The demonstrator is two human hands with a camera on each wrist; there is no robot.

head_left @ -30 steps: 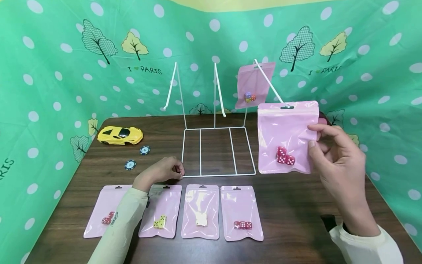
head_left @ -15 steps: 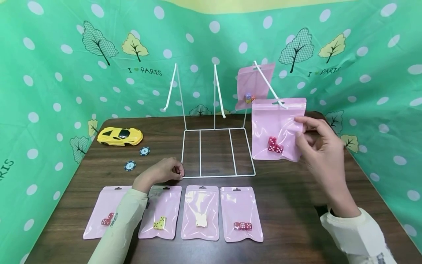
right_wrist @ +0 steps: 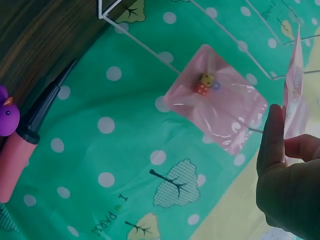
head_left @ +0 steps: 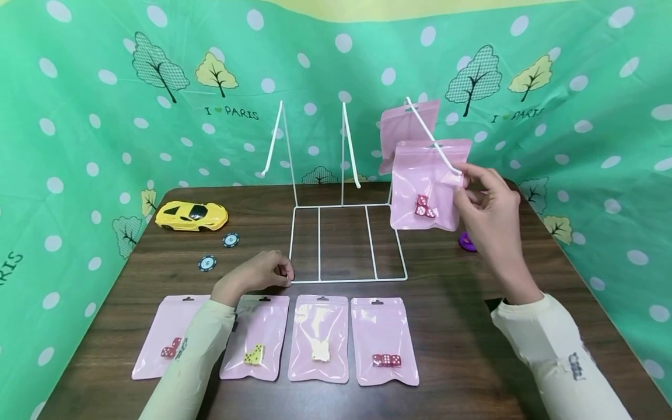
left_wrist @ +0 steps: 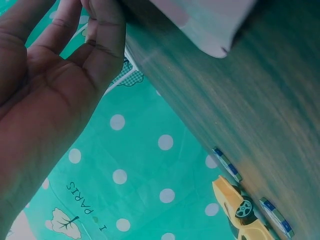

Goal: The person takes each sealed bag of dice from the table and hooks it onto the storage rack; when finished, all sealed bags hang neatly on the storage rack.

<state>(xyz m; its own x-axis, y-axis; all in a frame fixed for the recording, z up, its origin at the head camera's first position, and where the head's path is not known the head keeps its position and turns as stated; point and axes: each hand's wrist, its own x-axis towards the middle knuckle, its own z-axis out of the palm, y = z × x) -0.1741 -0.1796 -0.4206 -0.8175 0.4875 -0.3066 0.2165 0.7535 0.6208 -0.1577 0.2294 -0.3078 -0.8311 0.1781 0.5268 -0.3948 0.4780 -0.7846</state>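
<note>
A white wire display rack (head_left: 346,281) with three sloping hooks stands on the brown table. My left hand (head_left: 257,271) pinches its front left corner. My right hand (head_left: 488,204) holds the right edge of a pink zip pouch (head_left: 406,175) with red dice in it, between thumb and fingers. The right hook (head_left: 425,129) passes through the hang hole of that pouch, its tip sticking out in front. Farther back on the same hook hangs another pink pouch (right_wrist: 220,115), with yellow, orange and blue dice. In the right wrist view the held pouch (right_wrist: 292,85) appears edge-on.
Several pink pouches with dice lie in a front row, one (head_left: 385,332) at its right end; my left forearm partly covers the leftmost. A yellow toy car (head_left: 191,216) and two poker chips (head_left: 231,240) lie left. Right are a purple duck (right_wrist: 9,117) and a pink black-nozzled tool (right_wrist: 17,160).
My right hand has moved the held pouch back and left, from the tip of the right hook farther along it. The purple duck has come into sight. The left hand stays put.
</note>
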